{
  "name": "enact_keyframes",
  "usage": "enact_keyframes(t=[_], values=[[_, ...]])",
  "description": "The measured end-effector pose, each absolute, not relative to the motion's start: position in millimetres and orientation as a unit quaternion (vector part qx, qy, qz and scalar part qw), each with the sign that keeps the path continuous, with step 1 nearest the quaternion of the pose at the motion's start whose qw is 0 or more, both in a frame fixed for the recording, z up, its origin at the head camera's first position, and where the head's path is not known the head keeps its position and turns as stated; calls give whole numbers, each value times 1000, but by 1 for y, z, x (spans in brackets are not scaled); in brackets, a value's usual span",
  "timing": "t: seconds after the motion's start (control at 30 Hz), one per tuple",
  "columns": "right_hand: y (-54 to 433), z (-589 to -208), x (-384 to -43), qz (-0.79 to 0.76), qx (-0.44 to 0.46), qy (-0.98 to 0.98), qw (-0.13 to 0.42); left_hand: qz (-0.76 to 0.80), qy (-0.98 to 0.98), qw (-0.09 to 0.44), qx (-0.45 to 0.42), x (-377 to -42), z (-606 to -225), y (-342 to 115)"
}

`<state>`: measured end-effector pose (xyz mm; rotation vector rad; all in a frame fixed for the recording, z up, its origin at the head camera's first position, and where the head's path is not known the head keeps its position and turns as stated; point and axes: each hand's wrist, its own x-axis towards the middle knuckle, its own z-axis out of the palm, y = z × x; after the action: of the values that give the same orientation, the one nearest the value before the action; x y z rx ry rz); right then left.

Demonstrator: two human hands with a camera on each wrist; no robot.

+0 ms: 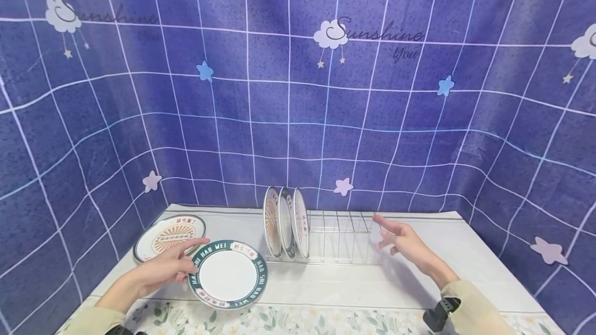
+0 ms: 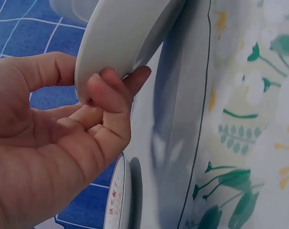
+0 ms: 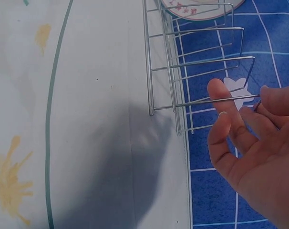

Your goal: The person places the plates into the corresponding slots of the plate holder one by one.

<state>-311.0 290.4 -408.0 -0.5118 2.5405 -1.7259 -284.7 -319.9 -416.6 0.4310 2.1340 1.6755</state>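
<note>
My left hand [image 1: 158, 272] grips a plate [image 1: 228, 275] by its left edge, with the thumb on one side and curled fingers on its pale underside in the left wrist view. Its white face is tilted up, ringed by a dark green lettered rim. My right hand [image 1: 402, 242] is at the right end of a wire dish rack [image 1: 344, 231]. Thumb and fingers close around the rack's end wire [image 3: 216, 100] in the right wrist view. Three plates [image 1: 301, 224] stand upright side by side in the rack's left slots.
Another plate [image 1: 169, 234] with an orange sunburst lies at the table's back left, behind my left hand. The white table [image 1: 321, 286] has a floral strip [image 1: 298, 319] along its front. A blue gridded curtain [image 1: 298, 118] encloses the back and sides.
</note>
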Motion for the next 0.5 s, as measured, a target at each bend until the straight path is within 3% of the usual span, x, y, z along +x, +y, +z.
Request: enact_keyframes(t=[0.5], values=[[287,-406,-310,-561,-166,811,15,702,631,242,225,-269,-405,-316]])
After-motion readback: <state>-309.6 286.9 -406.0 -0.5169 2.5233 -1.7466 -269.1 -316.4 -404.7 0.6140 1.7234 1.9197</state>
